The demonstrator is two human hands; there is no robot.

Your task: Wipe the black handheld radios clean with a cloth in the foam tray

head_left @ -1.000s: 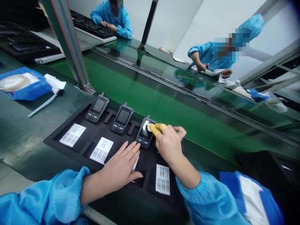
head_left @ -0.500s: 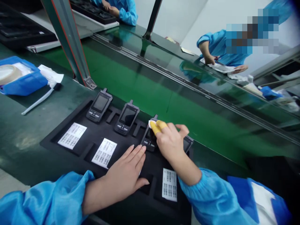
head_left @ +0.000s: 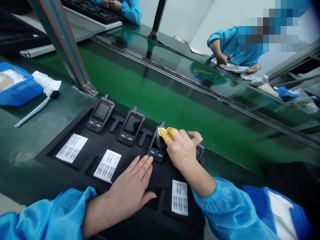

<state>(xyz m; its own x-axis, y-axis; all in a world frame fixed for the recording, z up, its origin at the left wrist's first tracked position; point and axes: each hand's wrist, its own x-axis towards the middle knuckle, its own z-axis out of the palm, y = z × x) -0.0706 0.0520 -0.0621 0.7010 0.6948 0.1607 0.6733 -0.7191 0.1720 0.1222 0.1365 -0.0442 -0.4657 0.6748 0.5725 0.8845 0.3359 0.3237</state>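
Handheld two-way radios with screens lie in a black foam tray (head_left: 82, 173). My right hand (head_left: 182, 146), with yellow finger cots on two fingers, presses a small white wiping cloth (head_left: 162, 131) onto the upper screen of the third radio (head_left: 157, 154). My left hand (head_left: 132, 186) lies flat with fingers stretched out, its fingertips at that radio's lower edge. To the left rest a second radio (head_left: 131, 127) and a first radio (head_left: 100, 114). A fourth radio (head_left: 200, 151) is mostly hidden behind my right hand. White barcode label sheets (head_left: 107, 165) lie in the tray's front recesses.
At left are a blue bin (head_left: 20, 90) with tape and a white-handled brush (head_left: 35, 110). A metal post (head_left: 67, 50) rises behind the tray, beside the green conveyor belt (head_left: 150, 96). Another blue bin (head_left: 287, 213) is at right. Co-workers sit across the line.
The view has shifted slightly, so the tray and radios appear a little further left. My right hand keeps the cloth on the third radio's screen; my left hand stays flat.
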